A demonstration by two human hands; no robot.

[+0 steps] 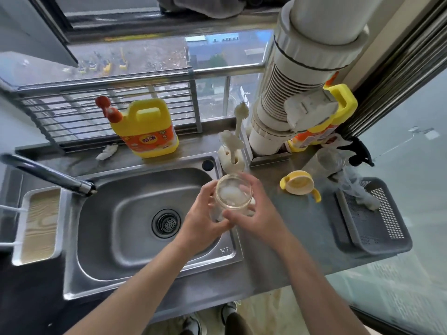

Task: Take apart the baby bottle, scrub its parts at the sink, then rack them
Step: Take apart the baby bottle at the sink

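Observation:
I hold the clear bottle body [232,195] upright over the right rim of the steel sink [135,213], its mouth open toward me. My left hand [205,221] grips it from the left and below. My right hand [254,213] curls round its right side, thumb across the front. Something whitish lies inside the bottle. The yellow collar with two handles [300,187] lies on the counter to the right, apart from the bottle. A grey perforated basket [377,218] stands at the far right with a pale plastic piece [367,201] on its rim.
A white bottle brush in its stand [233,151] is just behind the bottle. A yellow detergent jug [147,129] stands behind the sink; a second jug [338,110] is behind the large white pipe [290,93]. The faucet [48,172] reaches in from the left.

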